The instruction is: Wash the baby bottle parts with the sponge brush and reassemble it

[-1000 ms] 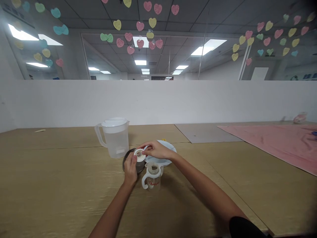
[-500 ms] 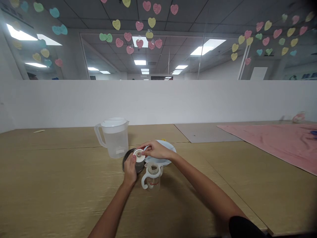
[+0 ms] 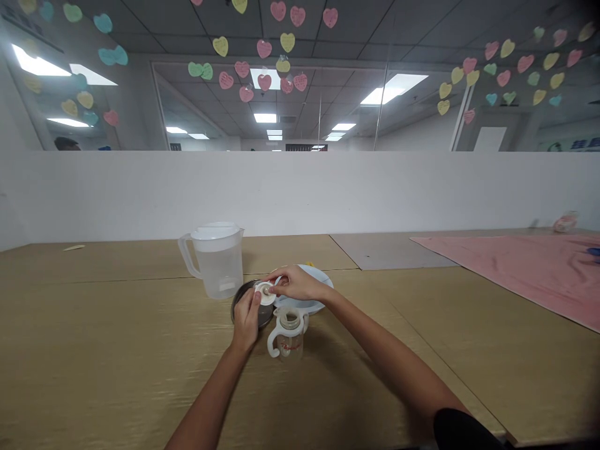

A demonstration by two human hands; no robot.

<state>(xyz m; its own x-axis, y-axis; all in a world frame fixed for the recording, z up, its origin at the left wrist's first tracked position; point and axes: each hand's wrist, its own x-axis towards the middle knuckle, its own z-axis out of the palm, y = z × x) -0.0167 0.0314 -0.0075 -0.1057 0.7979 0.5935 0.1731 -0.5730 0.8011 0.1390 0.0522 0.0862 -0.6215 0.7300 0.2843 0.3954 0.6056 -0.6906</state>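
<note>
- Grip: your left hand (image 3: 244, 322) and right hand (image 3: 295, 283) clamped together on a white plastic ring (image 3: 266, 293)
- Surface: tan, bearing a plastic pitcher (image 3: 218, 269) and white plate (image 3: 321, 275)
- Room: white partition (image 3: 281, 194), pink cloth (image 3: 515, 269), paper hearts (image 3: 265, 82)

That matt white plastic ring (image 3: 265, 292) in the grip looks like smooth moulded stuff, and the round dark metal dish (image 3: 238, 306) right under it has a glossy sheen. Just left, the clear plastic pitcher (image 3: 219, 272) looks smooth and a bit frosted. Just right, the white plate (image 3: 312, 273) is glossy. The tan tabletop (image 3: 117, 337) is smooth, faintly grained laminate or wood, can't tell which.
</note>
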